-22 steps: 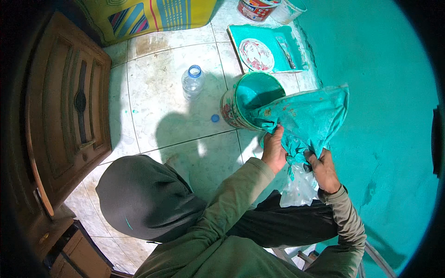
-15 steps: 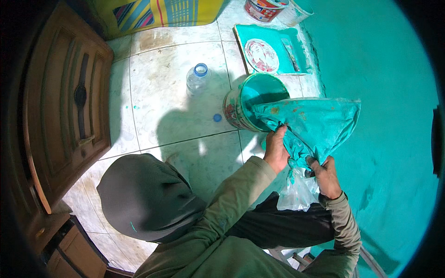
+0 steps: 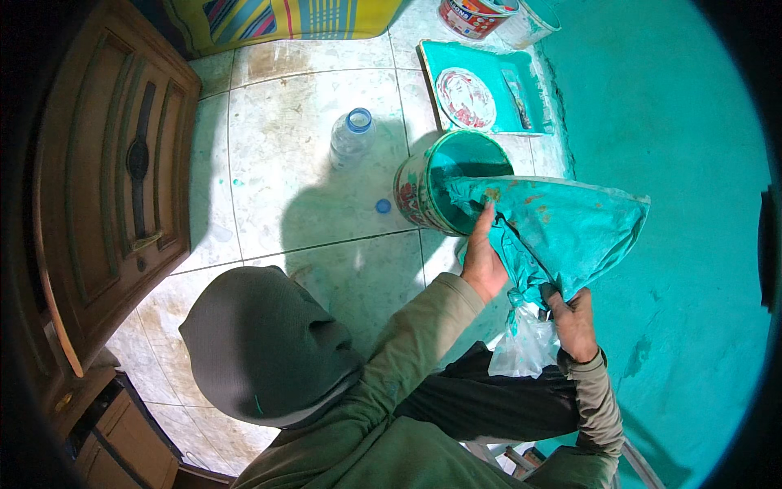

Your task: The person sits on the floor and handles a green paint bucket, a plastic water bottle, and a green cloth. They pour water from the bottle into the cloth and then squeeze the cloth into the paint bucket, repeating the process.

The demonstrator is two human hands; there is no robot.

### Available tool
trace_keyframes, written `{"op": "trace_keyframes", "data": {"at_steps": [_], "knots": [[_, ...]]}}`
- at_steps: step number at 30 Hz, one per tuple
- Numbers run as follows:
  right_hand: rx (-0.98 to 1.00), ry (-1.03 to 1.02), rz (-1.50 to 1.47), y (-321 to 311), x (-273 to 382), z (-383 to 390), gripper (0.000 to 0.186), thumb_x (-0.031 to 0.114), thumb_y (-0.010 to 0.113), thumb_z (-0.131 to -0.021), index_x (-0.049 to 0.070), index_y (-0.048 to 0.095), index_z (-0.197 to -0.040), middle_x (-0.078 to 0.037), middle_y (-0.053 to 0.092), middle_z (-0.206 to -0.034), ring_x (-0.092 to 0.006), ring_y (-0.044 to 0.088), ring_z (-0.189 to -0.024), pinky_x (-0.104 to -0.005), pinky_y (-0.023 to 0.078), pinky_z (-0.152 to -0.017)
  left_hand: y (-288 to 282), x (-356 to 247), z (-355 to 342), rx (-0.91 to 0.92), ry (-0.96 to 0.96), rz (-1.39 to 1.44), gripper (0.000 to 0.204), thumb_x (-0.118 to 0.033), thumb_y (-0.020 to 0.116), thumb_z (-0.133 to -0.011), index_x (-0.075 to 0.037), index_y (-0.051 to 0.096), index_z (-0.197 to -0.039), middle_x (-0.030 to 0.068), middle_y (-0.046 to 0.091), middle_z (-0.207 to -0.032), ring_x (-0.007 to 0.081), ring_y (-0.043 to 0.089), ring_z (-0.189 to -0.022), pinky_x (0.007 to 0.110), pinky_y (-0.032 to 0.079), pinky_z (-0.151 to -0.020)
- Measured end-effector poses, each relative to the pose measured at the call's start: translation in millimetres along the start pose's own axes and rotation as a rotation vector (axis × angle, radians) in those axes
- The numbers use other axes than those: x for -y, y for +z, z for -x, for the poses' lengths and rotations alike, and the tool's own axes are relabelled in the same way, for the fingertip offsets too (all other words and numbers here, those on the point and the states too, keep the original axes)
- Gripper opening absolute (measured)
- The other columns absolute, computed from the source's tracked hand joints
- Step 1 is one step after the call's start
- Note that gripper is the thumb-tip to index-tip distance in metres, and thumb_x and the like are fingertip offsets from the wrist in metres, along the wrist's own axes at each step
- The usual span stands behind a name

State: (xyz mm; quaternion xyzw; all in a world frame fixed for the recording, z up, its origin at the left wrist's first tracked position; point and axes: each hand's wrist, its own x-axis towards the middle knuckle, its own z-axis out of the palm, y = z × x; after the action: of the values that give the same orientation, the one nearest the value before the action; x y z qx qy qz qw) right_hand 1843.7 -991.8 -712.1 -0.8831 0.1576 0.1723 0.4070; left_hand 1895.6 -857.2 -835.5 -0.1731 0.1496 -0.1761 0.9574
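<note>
A plastic bag [image 3: 570, 220] smeared with teal paint spreads from the bucket's mouth toward the wall. My left hand [image 3: 487, 265] grips its near left side, with the thumb stretched along it and the fingers mostly hidden. Lower on the bag, my right hand [image 3: 575, 324] pinches the gathered plastic. A knot [image 3: 516, 298] hangs between my hands, with a clear, clean tail [image 3: 523, 346] of plastic below it. The paint bucket [image 3: 415, 196], coated teal inside, stands on the floor, and the bag's left end lies over its opening.
Left of the bucket stand a clear bottle [image 3: 352, 143] without its cap and a blue cap [image 3: 383, 206]. Beyond lie a teal paint tray [image 3: 440, 57] with a round smeared lid [image 3: 465, 99] and a red-and-white bucket [image 3: 476, 18]. A teal wall [image 3: 684, 212] borders the right; a wooden door [image 3: 114, 171], the left.
The bag's wide end has swung a little to the right and down. My left hand has shifted its hold, its thumb now stretched upward along the bag. My right hand still pinches it.
</note>
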Motion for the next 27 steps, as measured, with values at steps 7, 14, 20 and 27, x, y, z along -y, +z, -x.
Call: {"op": "trace_keyframes", "data": {"at_steps": [7,14,20,27], "knots": [[0.054,0.078,0.118,-8,28,9,0.042,0.031,0.06,-0.092,-0.006,0.054,-0.112,-0.01,0.061,-0.098,-0.0163,0.054,-0.085,-0.0348,0.045,-0.072,-20,4,-14,-0.024,0.075,-0.14,0.049,-0.04,0.053,-0.096,-0.009,0.047,-0.132,0.0086,0.054,-0.132,0.0258,0.052,-0.121,0.046,0.041,-0.104],[-0.084,-0.198,0.061,1,41,-3,0.056,0.036,0.06,-0.092,-0.007,0.048,-0.127,-0.016,0.06,-0.119,-0.0229,0.054,-0.109,-0.0361,0.04,-0.096,-16,1,-11,-0.056,0.116,-0.263,0.041,-0.038,0.052,-0.098,-0.011,0.051,-0.128,0.0056,0.055,-0.128,0.023,0.053,-0.116,0.045,0.044,-0.1],[-0.326,-0.365,0.009,4,51,-26,0.019,0.018,0.066,-0.09,-0.001,0.065,-0.086,0.0,0.064,-0.075,-0.0061,0.05,-0.066,-0.0254,0.042,-0.059,-15,1,-6,-0.066,0.113,-0.276,0.046,-0.041,0.053,-0.096,-0.011,0.048,-0.131,0.0049,0.053,-0.131,0.0231,0.051,-0.12,0.046,0.042,-0.101],[-0.45,-0.486,0.163,-10,46,-40,0.019,0.015,0.064,-0.091,-0.003,0.064,-0.085,0.0,0.059,-0.069,-0.0066,0.045,-0.064,-0.0269,0.038,-0.055,-37,13,-5,-0.07,0.072,-0.209,0.065,-0.055,0.051,-0.092,-0.012,0.038,-0.139,0.0039,0.048,-0.139,0.0239,0.046,-0.127,0.045,0.035,-0.108]]}}
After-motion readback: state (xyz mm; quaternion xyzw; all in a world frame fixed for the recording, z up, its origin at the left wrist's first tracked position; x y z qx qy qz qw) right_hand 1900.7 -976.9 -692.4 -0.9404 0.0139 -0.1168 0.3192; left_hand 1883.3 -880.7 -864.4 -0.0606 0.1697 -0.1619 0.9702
